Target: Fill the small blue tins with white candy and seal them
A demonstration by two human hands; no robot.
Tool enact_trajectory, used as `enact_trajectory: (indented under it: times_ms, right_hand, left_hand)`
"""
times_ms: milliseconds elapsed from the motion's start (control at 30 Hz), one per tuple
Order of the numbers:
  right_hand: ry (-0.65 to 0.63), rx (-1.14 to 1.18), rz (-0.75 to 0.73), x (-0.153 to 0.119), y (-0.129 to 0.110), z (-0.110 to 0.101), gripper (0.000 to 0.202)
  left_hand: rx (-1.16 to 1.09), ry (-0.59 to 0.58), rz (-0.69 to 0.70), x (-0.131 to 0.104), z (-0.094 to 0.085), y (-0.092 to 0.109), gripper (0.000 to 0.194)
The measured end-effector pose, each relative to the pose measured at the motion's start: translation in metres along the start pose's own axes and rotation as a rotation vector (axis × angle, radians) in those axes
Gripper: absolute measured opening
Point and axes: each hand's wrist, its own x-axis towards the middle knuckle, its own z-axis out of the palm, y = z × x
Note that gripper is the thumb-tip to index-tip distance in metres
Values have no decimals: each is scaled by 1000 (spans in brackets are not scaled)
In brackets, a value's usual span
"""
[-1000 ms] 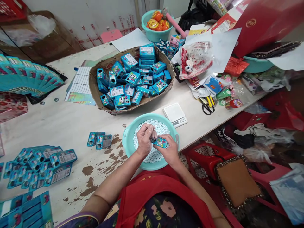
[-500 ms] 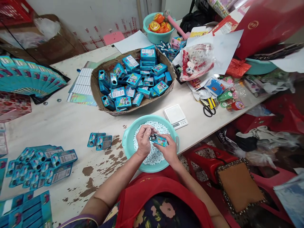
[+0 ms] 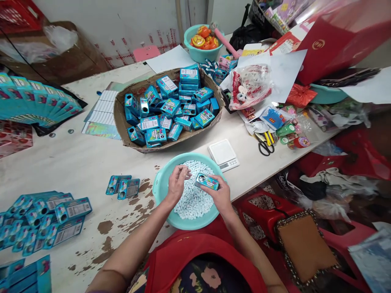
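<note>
My right hand [image 3: 220, 194] grips a small blue candy box [image 3: 207, 182] by its sides, its printed front up and a round dark spot near its left end. The box is tilted over a mint-green basin [image 3: 159, 191]. Small white candies [image 3: 194, 201] fill the basin's bottom. To the left of the box, apart from it, my left hand [image 3: 177, 185] hovers above the candies with its fingers loosely spread. Nothing clear shows in it, though its palm side is partly hidden.
Behind the basin stands a cardboard tray [image 3: 122, 140] of many blue boxes. A white digital scale [image 3: 222, 151] lies at the basin's right. Two flat boxes [image 3: 128, 189] and a stack of boxes [image 3: 45, 217] lie left. Scissors [image 3: 265, 147] rest among packets at right.
My left hand has drawn away from the box to the left and its fingers have loosened. The right hand still holds the box. The whole view has shifted slightly.
</note>
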Motion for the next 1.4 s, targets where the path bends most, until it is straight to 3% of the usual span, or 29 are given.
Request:
enact_trajectory:
  times_ms: [133, 233, 367, 433, 467, 533, 600, 667, 733, 800, 867, 933, 1067, 1133, 1200, 1267, 1333, 1400]
  right_hand:
    - [193, 76, 24, 36, -11, -23, 46]
    - [391, 34, -54, 84, -6, -38, 49]
    - [437, -34, -93, 147, 22, -44, 50]
    - [402, -62, -89, 164, 35, -41, 50]
    - [381, -77, -93, 168, 40, -40, 51]
    - [357, -111, -119, 167, 47, -41, 59]
    - [385, -141, -146, 155, 49, -46, 67]
    - [463, -143, -138, 137, 50, -55, 66]
    - [522, -124, -103, 116, 51, -66, 58]
    - [541, -115, -78, 95, 54, -77, 52]
    - [533, -118, -54, 76, 56, -88, 47]
    - [520, -123, -13, 59, 57, -97, 43]
    - [505, -174, -3, 31, 45, -102, 35]
    - [480, -267, -78, 18, 34, -91, 31]
    - [395, -370, -205, 6, 25, -72, 34]
    - [238, -441, -386, -6, 18, -46, 49]
    - [51, -489, -595, -16, 16, -22, 64]
    - [-104, -540, -757, -24, 16, -7, 62]
  left_hand:
    - [766, -223, 40, 7, -9, -45, 24]
    - [1042, -349, -32, -7, 2, -63, 31]
    - [1196, -619, -43, -23, 17, -59, 23]
    - [1197, -645, 17, -17, 14, -43, 23]
    - [1166, -614, 58, -8, 9, -32, 24]
    - [1107, -442, 153, 22, -5, -5, 28]
    - [1125, -181, 217, 68, -20, 24, 34]
    - [1197, 19, 182, 122, -30, 45, 35]
    - [1293, 12, 74, 175, -31, 52, 42]
    - [1371, -165, -95, 216, -24, 46, 57]
    - [1428, -269, -215, 238, -15, 36, 65]
    - [1457, -241, -255, 244, -13, 29, 61]
    - [1328, 13, -127, 217, -39, 43, 53]
    - [1092, 179, -19, 185, -57, 58, 57]
    - [708, 246, 38, 142, -66, 68, 67]
    - [284, 142, -47, 91, -61, 68, 73]
    - [-11, -55, -318, 39, -44, 57, 69]
    - [-175, -239, -602, -2, -22, 40, 60]
